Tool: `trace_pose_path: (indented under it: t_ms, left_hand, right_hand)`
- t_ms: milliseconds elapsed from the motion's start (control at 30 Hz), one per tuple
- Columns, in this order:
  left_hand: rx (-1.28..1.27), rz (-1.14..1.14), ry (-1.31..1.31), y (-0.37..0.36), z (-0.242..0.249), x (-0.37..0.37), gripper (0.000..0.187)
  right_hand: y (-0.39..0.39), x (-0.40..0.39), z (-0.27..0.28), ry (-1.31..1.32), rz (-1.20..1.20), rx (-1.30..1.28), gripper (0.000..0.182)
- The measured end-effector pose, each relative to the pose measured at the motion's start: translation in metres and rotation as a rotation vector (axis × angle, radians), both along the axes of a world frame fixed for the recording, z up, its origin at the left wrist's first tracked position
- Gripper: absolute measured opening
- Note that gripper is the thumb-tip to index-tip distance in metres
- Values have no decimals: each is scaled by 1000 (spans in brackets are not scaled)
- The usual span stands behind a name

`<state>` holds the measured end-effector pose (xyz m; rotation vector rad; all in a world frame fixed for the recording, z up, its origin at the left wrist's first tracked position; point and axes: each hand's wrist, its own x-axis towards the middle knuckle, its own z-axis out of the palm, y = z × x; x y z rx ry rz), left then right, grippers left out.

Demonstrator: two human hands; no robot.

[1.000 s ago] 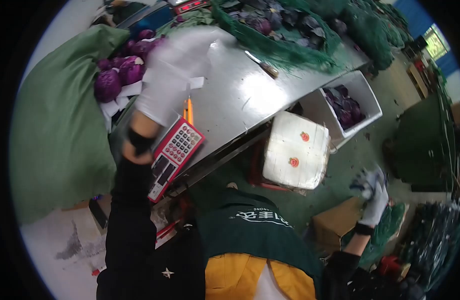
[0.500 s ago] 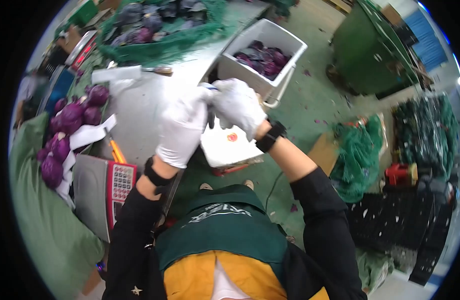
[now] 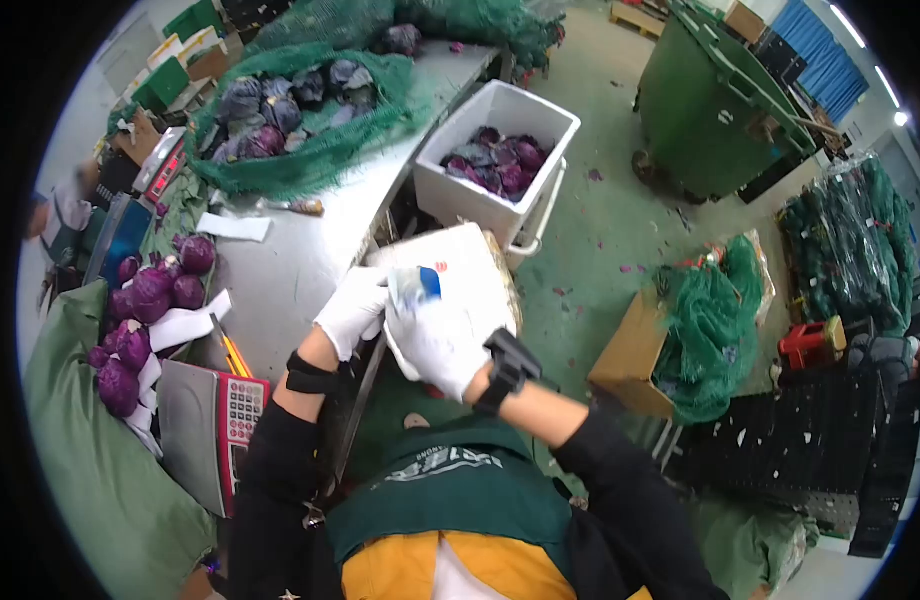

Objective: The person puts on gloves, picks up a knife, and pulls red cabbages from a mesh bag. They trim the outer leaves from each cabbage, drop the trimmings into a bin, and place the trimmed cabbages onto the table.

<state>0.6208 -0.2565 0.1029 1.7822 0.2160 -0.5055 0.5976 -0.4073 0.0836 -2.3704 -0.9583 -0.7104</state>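
Both my hands wear white gloves and meet above a white foam box near the table edge. My right hand, smeared by motion, is closed around a small blue and pale item whose kind I cannot make out. My left hand is curled beside it, fingertips at the item's left edge; what it pinches, if anything, is hidden. To the left, several peeled purple cabbages lie by a scale with a red-edged keypad. A knife rests farther up the metal table.
A green net of red cabbages lies on the table's far part. Beyond the foam box stands a white bin with purple leaves. A green wheeled bin is at the far right, and a cardboard box with green netting nearer.
My hands have come down and nearer my body, my right hand now lower. The blue and pale item shows more plainly. The camera view has tilted up, revealing more of the far table.
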Motion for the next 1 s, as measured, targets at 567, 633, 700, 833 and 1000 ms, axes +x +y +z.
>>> trace_pose_path:
  t_ms: [567, 633, 700, 833, 1000]
  left_hand:
    - [-770, -233, -65, -31, -43, -30, 41]
    - [-795, -101, -115, -40, -45, -24, 39]
    - [-841, 16, -177, -54, -46, -16, 36]
    - [-851, 154, -314, -85, -30, -1, 32]
    - [-331, 125, -603, -97, -18, 6, 35]
  right_hand:
    - [-30, -61, -33, 421, 541, 167, 11]
    - [-34, -62, -39, 606, 487, 155, 13]
    - [-36, -61, -50, 536, 528, 266, 13]
    - [-47, -62, -43, 493, 595, 134, 16]
    - [-58, -63, -3, 815, 611, 212, 23]
